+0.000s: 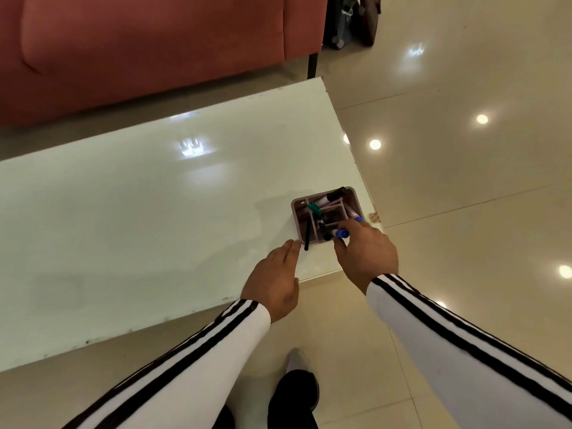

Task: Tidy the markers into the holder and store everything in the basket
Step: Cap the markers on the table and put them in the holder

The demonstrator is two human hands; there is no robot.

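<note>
My right hand (pixel 365 252) pinches one blue-capped marker (pixel 341 233) at the near rim of one square pink plastic holder (pixel 355 201). The holder has at least five markers (pixel 314 207) in it and stands near the corner of the glossy white table (pixel 123 212). My left hand (pixel 275 274), fingers straight, holds nothing just beside it.

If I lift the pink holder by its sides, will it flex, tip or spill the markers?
Probably stiff: the holder looks like moulded plastic with dividers. Likely spill-prone if tilted: the markers lean loosely, with a black pen poking past the near rim. It may slide readily on the glossy table, and it is close to the corner.
</note>
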